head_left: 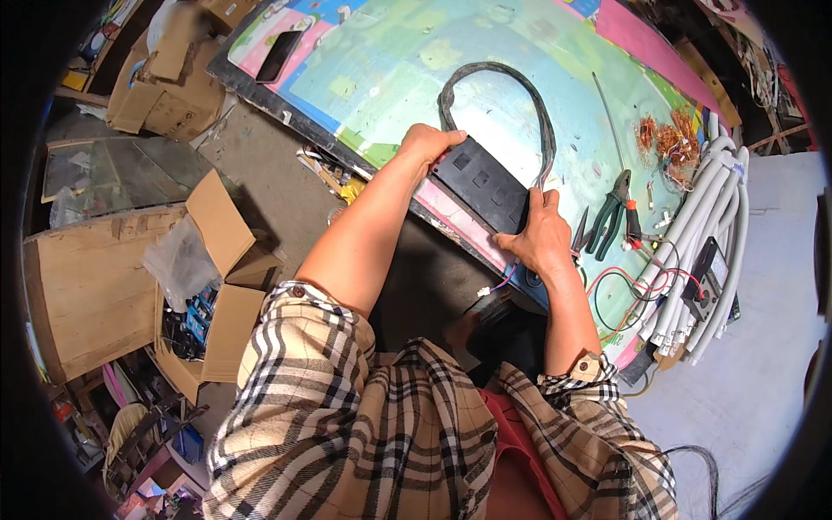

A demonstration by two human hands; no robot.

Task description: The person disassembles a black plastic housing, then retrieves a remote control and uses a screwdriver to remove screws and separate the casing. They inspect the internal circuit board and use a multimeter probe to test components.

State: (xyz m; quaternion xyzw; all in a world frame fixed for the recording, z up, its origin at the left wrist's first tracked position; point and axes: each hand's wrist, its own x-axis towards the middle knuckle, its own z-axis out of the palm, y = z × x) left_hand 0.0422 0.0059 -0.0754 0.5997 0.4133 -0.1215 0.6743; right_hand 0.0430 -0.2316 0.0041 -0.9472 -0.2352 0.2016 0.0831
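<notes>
At the surface (373, 87), grasping a black box (482, 184) by opposite ends with left grip (423, 146) and right grip (546, 236), presumably for steadier control.

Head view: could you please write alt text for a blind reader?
A left hand and right hand hold opposite ends of a flat black box at a colourful table's edge, a black cable arching beyond it. To the right lie green pliers and copper wire.
</notes>
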